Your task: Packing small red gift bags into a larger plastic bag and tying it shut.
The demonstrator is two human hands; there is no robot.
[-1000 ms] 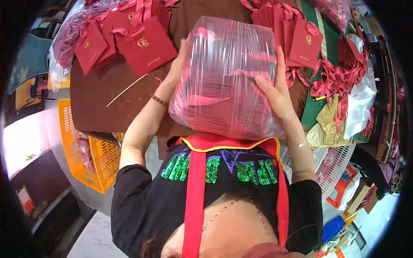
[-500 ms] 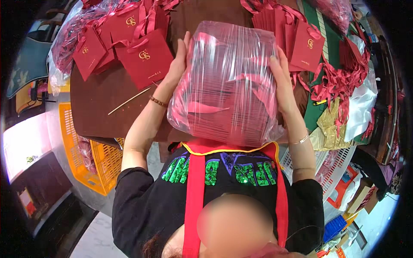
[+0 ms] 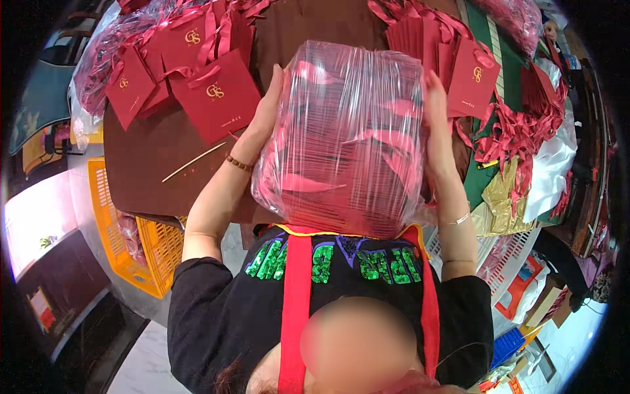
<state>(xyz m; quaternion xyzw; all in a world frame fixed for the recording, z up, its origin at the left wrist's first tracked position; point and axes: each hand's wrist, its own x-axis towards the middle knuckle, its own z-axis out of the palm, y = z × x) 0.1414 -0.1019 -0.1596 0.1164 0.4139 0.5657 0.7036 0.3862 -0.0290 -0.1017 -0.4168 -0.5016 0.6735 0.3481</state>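
Note:
A bulky bundle of red paper gift bags [image 3: 348, 144], wrapped in clear plastic film, is in front of my chest. Red ribbon handles press flat under the shiny film. My left hand [image 3: 268, 105] lies along the bundle's left side, its fingers pointing to the far end and partly hidden behind it. Against the opposite side rests my right hand [image 3: 438, 115], with fingers fairly straight and pressing from the right. Between them, both palms hold the bundle. Its near end almost touches my red apron [image 3: 299, 282].
Loose red gift bags [image 3: 213, 98] lie far left on the brown table [image 3: 151, 154], near a thin stick [image 3: 193, 162]. More red bags [image 3: 476, 75] and a heap of ribbons [image 3: 515, 134] are at the right. An orange crate [image 3: 161, 256] stands below left, a white basket [image 3: 515, 253] below right.
The bundle has come slightly nearer my body. My right fingers have slid from its upper face to its right side, and my left hand has shifted a little nearer too.

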